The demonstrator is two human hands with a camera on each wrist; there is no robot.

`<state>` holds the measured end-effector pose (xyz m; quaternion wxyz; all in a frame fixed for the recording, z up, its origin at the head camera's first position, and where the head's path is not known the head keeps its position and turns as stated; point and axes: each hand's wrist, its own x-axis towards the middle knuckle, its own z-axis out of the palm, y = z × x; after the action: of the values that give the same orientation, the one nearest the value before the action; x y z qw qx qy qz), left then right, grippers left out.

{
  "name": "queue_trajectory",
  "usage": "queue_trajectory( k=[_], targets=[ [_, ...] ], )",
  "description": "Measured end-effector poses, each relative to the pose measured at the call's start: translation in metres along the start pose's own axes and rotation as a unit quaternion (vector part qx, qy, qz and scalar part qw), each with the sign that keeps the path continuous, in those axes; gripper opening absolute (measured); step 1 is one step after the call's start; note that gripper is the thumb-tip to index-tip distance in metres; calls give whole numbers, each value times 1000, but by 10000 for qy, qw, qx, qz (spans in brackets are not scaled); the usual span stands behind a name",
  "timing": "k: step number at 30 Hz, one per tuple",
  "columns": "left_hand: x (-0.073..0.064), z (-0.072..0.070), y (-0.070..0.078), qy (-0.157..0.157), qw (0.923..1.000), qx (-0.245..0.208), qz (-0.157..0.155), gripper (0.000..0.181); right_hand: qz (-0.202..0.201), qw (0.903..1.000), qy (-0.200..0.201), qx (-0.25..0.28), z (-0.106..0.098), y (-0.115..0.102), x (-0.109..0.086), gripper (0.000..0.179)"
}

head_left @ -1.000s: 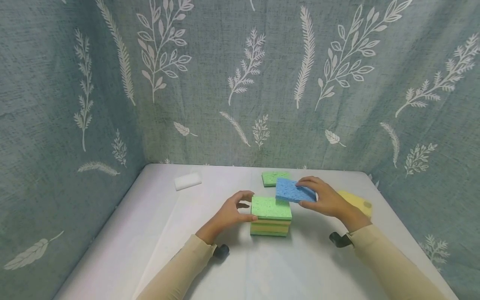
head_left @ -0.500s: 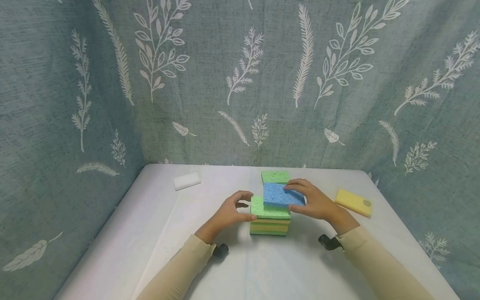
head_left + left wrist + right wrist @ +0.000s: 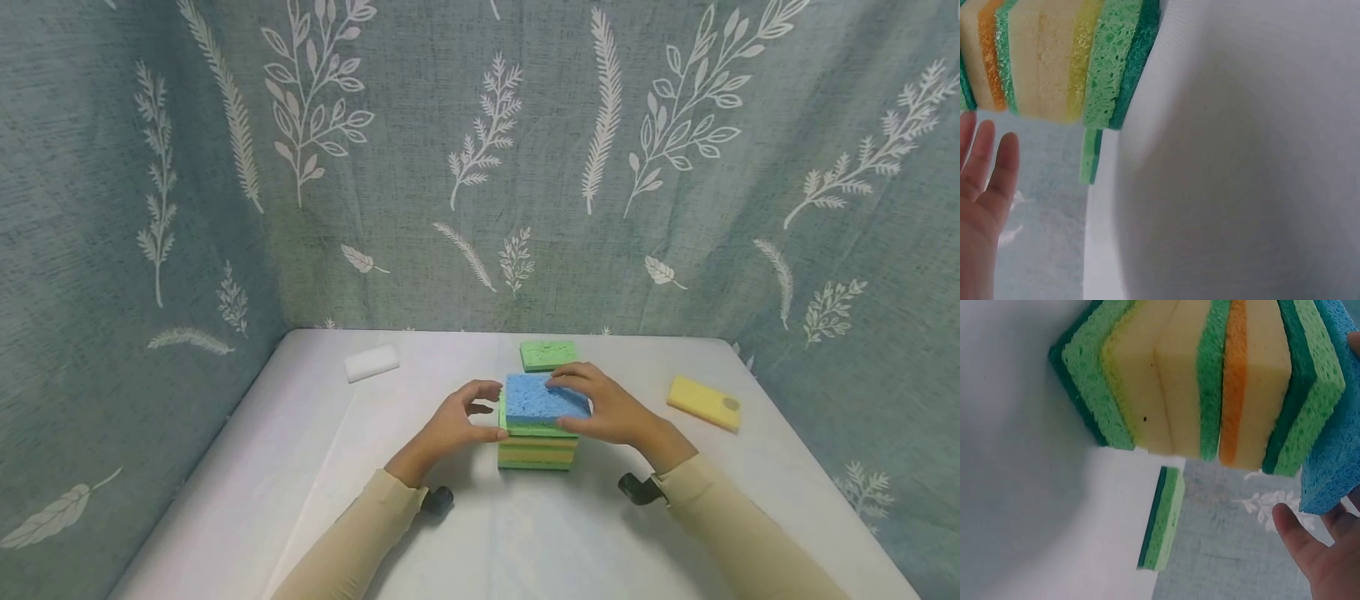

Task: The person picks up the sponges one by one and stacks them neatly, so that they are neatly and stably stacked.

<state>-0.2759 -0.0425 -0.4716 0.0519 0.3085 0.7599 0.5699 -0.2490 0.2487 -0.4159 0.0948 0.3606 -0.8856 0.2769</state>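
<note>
Right hand, head view: your right hand (image 3: 613,410) has its grip clamped on the blue sponge (image 3: 531,403), thumb at the near edge, fingers over the far side.
Blue sponge, head view: over the sponge stack (image 3: 536,452), its right end past the stack's right side.
Left hand, head view: your left hand (image 3: 457,418) is at the stack's left side, grip apart, thumb tip by the near left edge.
Tabletop, head view: white tabletop (image 3: 480,542) carries a green sponge (image 3: 548,356) behind the stack, a yellow sponge (image 3: 703,403) to the right and a white block (image 3: 372,363) at far left.
Curtain, head view: grey-green curtain (image 3: 420,158) with white leaf print behind.
Stack, left wrist view: green, yellow, cream and orange layers seen side-on; your fingers extend just beside it.
Blue sponge, right wrist view: next to the light green top layer; you cannot tell whether they touch. Your right hand is partly out of frame, one finger extended near the blue sponge's lower corner.
</note>
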Motion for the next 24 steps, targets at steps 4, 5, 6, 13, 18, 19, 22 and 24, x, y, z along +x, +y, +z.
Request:
queue_trajectory(
  k=[4,5,6,13,18,19,22,24],
  targets=[
    [1,1,0,70,10000,55,-23,74,11,10000,-23,-48,2,-2,0,50],
    [1,1,0,85,9999,79,-37,75,17,10000,-24,-65,3,-2,0,50],
    [1,1,0,100,9999,105,-41,75,14,10000,-21,-76,3,-3,1,51],
    [1,1,0,85,9998,188,-1,76,-10,9999,2,-121,5,-5,2,51],
    [1,2,5,63,9997,208,-80,76,-47,9999,36,-125,8,-2,3,51],
    [0,2,9,54,9998,193,-84,76,-51,9999,32,-118,8,-2,3,51],
    [-3,1,24,14,9998,175,-95,76,-36,10000,12,-89,10,-1,3,51],
    [-6,0,33,-13,9999,150,-72,76,-22,10000,-8,-89,10,-1,3,51]
  ],
)
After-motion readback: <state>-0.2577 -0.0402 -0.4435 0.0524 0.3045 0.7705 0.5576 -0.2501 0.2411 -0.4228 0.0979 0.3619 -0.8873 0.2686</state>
